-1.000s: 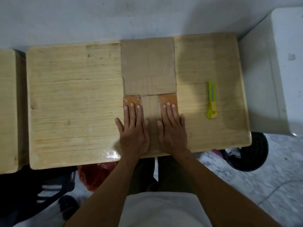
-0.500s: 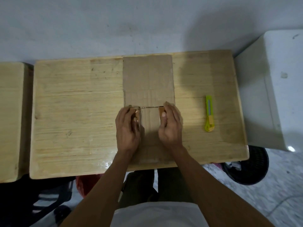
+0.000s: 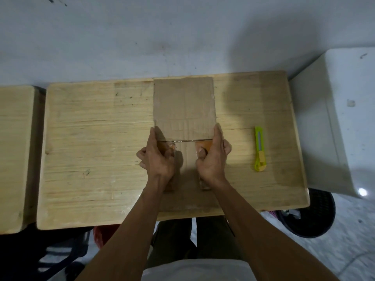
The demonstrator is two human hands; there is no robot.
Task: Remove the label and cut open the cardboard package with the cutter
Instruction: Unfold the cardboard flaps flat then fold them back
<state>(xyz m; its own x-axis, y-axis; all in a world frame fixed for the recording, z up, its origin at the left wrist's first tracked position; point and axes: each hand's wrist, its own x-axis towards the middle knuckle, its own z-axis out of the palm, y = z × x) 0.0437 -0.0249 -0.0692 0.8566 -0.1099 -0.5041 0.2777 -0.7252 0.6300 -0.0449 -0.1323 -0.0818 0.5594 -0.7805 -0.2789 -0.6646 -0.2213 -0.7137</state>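
- Table [image 3: 91, 138]: pale wood, filling the middle of the frame; a second wooden top sits at the left edge.
- Left hand [image 3: 160, 157]: clasped on the left edge of the package, thumb on top over an orange taped patch, fingers curled round the side.
- Package [image 3: 183, 106]: flat brown cardboard, lying at the frame's centre and running from the table's far edge to the near edge; a glossy tape seam crosses it between the two hands. It looks light and fairly stiff, likely to slide on the smooth wood, so gripping both long edges near the seam seems the surest hold. No label can be made out.
- Right hand [image 3: 213, 159]: closed on the right edge in a mirrored grip, thumb pressing the other orange patch.
- Cutter [image 3: 259, 149]: yellow-green, lying untouched on the table right of centre, well apart from the package.
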